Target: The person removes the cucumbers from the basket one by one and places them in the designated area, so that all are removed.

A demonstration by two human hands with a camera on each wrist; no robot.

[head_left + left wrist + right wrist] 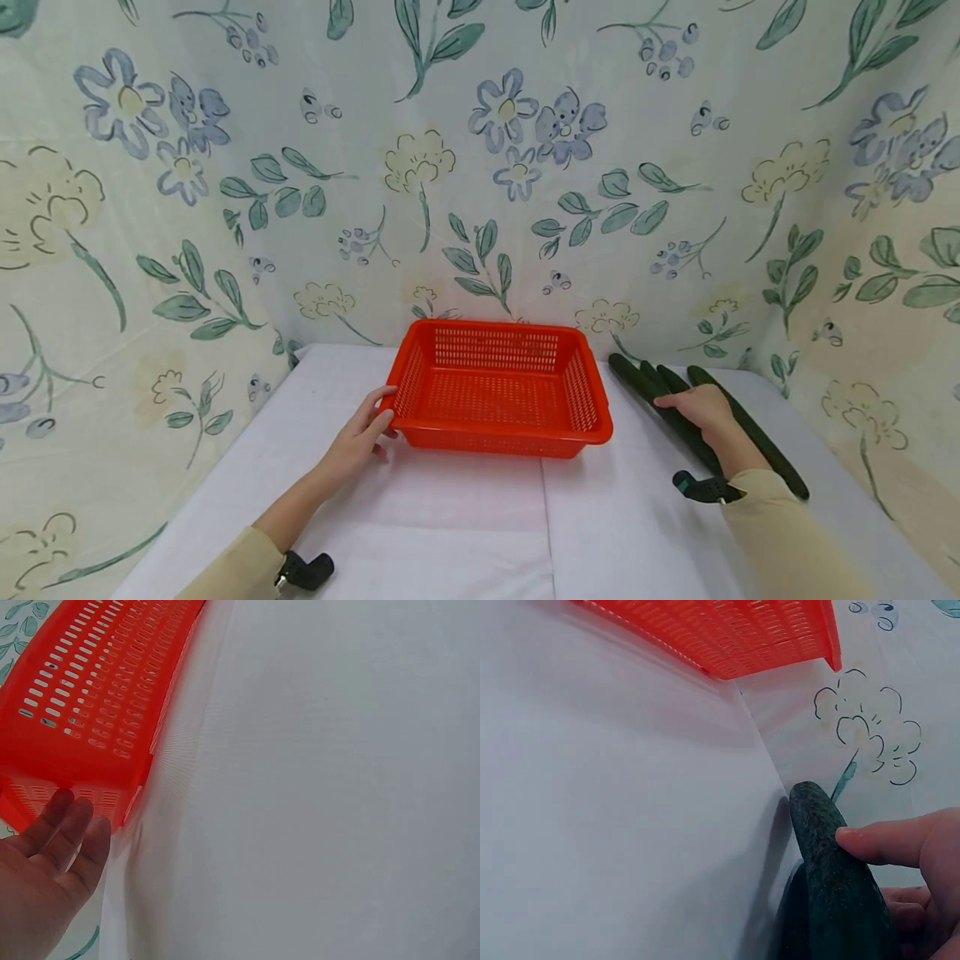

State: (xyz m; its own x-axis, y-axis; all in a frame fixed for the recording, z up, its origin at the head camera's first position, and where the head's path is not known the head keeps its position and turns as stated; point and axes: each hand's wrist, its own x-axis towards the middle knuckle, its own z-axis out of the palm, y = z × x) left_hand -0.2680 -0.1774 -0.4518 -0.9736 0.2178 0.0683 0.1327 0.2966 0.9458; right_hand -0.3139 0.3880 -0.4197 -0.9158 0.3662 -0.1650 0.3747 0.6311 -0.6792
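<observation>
A red plastic basket (495, 437) with slotted walls stands upright on the white-covered table. At its left end my left hand (367, 425) holds the rim, with several fingers (88, 851) against the outer end wall in the left wrist view. To the right of the basket, several long dark green cucumbers (633, 377) lie side by side. My right hand (705, 408) grips one cucumber (829, 862) among them, thumb on its top and other fingers at its far side. Another cucumber (768, 442) lies to the right of that hand, partly hidden by the wrist.
A white cloth (465, 533) covers the table. Flower-printed fabric (510, 208) hangs behind and on both sides, close to the basket's back edge. Each wrist wears a black camera mount (307, 572).
</observation>
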